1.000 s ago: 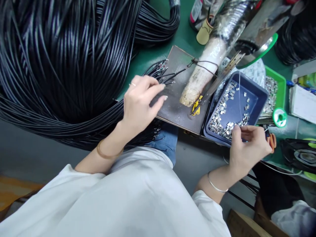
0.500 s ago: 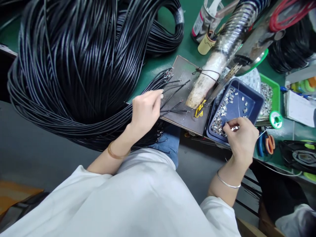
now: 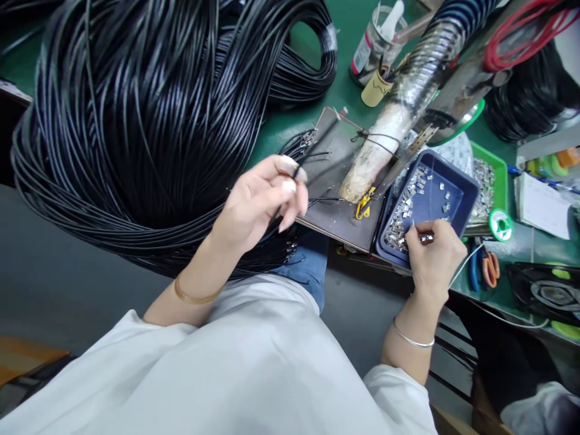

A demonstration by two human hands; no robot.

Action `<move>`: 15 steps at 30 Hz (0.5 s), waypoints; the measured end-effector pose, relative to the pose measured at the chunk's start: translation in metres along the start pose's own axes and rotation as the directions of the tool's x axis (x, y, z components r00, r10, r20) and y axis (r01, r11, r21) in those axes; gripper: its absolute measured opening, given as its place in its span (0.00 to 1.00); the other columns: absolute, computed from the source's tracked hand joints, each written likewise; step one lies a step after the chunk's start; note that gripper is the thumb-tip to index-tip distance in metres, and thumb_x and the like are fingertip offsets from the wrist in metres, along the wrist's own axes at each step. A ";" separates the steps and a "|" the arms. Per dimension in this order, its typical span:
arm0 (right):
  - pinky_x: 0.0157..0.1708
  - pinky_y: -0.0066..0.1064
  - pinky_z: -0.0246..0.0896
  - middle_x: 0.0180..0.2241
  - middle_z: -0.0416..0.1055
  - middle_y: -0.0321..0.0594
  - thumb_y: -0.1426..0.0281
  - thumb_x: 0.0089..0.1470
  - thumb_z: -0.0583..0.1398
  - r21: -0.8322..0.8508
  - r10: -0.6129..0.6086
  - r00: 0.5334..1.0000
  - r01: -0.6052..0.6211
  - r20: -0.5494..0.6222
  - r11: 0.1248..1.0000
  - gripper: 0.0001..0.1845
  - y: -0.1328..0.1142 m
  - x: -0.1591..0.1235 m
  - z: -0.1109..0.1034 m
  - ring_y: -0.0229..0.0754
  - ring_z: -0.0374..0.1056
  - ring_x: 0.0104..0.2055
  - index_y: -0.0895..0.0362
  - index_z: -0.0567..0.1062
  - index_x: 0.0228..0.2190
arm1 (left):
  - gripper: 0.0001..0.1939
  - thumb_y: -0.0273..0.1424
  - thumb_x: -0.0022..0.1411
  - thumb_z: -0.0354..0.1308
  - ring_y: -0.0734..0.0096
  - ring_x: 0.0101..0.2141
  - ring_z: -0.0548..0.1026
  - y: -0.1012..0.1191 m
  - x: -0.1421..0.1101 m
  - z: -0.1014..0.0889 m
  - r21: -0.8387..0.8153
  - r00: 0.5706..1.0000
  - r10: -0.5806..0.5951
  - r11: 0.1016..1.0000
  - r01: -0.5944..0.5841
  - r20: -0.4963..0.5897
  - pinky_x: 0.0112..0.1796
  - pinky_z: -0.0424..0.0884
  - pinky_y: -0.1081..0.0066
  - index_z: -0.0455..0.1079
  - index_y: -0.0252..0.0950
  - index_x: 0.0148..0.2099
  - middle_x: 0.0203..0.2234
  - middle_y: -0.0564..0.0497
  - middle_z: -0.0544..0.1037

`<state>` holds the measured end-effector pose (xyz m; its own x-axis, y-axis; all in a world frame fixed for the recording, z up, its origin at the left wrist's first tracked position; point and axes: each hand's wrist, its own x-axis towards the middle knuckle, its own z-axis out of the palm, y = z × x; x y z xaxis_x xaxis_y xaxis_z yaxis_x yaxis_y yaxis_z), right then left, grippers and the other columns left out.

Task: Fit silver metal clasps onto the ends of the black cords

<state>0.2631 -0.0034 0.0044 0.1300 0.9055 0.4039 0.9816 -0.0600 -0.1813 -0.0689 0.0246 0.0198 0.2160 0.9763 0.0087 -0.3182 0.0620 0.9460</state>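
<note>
My left hand (image 3: 267, 202) pinches a thin black cable (image 3: 312, 154) between thumb and fingers, its blurred end sticking up over the dark board (image 3: 338, 223). Other cable ends (image 3: 299, 144) lie on the board beyond the fingers. Over the near end of the blue tray (image 3: 466, 199), my right hand (image 3: 435, 251) has its thumb and forefinger pressed together among small metal pieces (image 3: 399, 226). What sits between those fingertips is too small to make out. A white solder-like wire passes close to that hand.
A large heap of black cable (image 3: 136, 121) covers the left side. A taped duct hose (image 3: 385, 139) and a soldering iron-like rod hang above the board. A green tray (image 3: 498, 175), a solder spool (image 3: 501, 225), orange-and-blue pliers (image 3: 489, 269) and a fan (image 3: 553, 290) stand at right.
My left hand has turned palm-up and lifted a cable, whose end now points up and away. My right hand stays low in the blue tray, with its fingers still pinched.
</note>
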 end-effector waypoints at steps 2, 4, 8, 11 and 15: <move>0.30 0.30 0.55 0.25 0.68 0.33 0.73 0.49 0.60 0.041 0.007 0.998 -0.004 -0.064 0.999 0.05 -0.004 0.000 -0.002 0.35 0.60 0.25 0.55 0.69 0.24 | 0.22 0.45 0.50 0.69 0.76 0.19 0.68 0.008 -0.007 0.008 -0.089 0.944 -0.093 0.988 0.127 0.315 0.18 0.64 0.73 0.73 0.38 0.43 0.33 0.46 0.79; 0.29 0.30 0.57 0.24 0.68 0.33 0.73 0.48 0.61 0.145 0.038 0.985 -0.013 -0.168 0.989 0.05 -0.013 0.000 -0.007 0.34 0.62 0.25 0.56 0.70 0.23 | 0.19 0.39 0.52 0.69 0.77 0.18 0.66 0.009 -0.011 0.022 -0.078 0.758 -0.183 0.952 0.295 0.627 0.18 0.63 0.73 0.75 0.37 0.44 0.24 0.49 0.76; 0.23 0.28 0.63 0.28 0.71 0.33 0.70 0.50 0.65 0.591 0.201 0.954 -0.032 -0.223 0.806 0.08 -0.049 -0.011 -0.018 0.34 0.68 0.24 0.57 0.70 0.25 | 0.10 0.33 0.60 0.61 0.84 0.14 0.59 -0.017 -0.009 0.054 -0.100 0.747 -0.340 0.875 0.475 0.570 0.15 0.53 0.78 0.73 0.33 0.42 0.18 0.54 0.72; 0.29 0.32 0.71 0.30 0.73 0.34 0.74 0.51 0.65 0.651 0.193 0.923 0.076 -0.332 0.755 0.06 -0.078 -0.026 -0.017 0.37 0.74 0.30 0.56 0.72 0.28 | 0.09 0.31 0.58 0.61 0.86 0.13 0.56 -0.043 -0.005 0.064 -0.173 0.858 -0.386 0.871 0.460 0.338 0.15 0.47 0.80 0.70 0.31 0.39 0.16 0.55 0.71; 0.38 0.36 0.75 0.35 0.76 0.36 0.77 0.51 0.64 0.622 0.031 0.952 0.174 -0.303 0.763 0.06 -0.098 -0.042 -0.003 0.39 0.76 0.37 0.54 0.76 0.31 | 0.07 0.31 0.58 0.61 0.87 0.13 0.55 -0.054 -0.004 0.062 -0.138 0.914 -0.338 0.917 0.374 0.224 0.15 0.47 0.80 0.69 0.31 0.35 0.15 0.56 0.70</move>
<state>0.1623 -0.0367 0.0081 0.1964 0.7332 0.6511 0.6848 0.3727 -0.6262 0.0051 0.0048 -0.0113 0.5122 0.8248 -0.2396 -0.3382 0.4501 0.8265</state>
